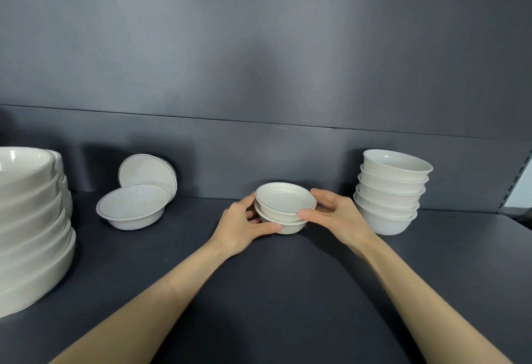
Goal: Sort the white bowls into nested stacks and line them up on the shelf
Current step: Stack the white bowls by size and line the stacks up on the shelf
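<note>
1. Pair of nested rimmed bowls (285,208) at centre of shelf (259,291), upper one tilted.
2. At its 9 o'clock left hand (244,225), at 3 right hand (336,217): fingers curled round pair, thumbs pressing the front.
3. Farther at 3, five-bowl stack (388,191); at 9, loose bowls (132,205).

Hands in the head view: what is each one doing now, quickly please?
Left hand: grips the two-bowl stack from its left side.
Right hand: grips the same stack from its right side.
</note>
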Motion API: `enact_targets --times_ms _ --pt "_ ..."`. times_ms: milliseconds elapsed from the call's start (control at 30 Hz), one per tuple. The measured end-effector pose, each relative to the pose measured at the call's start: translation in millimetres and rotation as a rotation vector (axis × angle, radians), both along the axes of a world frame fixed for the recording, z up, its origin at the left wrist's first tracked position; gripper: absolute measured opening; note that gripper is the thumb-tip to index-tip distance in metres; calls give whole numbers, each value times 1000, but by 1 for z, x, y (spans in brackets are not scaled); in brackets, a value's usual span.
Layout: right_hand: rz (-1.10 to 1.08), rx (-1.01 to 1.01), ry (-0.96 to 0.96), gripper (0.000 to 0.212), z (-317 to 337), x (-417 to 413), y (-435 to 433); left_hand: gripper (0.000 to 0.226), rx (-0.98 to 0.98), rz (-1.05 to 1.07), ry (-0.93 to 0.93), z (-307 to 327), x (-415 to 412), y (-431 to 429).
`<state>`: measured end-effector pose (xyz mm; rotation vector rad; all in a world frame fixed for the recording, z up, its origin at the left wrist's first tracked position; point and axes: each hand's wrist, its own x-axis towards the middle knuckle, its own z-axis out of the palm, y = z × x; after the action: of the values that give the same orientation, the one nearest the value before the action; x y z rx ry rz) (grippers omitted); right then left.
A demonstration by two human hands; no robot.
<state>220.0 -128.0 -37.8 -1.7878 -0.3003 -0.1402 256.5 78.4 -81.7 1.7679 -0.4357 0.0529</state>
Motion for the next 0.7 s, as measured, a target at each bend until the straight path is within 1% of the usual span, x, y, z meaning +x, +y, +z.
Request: enact_targets --times_ms 100,233,400,700 --pt "3 3 -1 23 0 0 0 69 -18 -2 5 1 -2 0" --pt "12 16 2 27 2 -2 -1 63 -9 3 -2 2 -4 3" --pt "18 15 12 33 -1 -2 0 59 24 38 -15 5 -6 12" --pt "30 3 14 32 1 -6 9 59 130 69 17 14 -10 26"
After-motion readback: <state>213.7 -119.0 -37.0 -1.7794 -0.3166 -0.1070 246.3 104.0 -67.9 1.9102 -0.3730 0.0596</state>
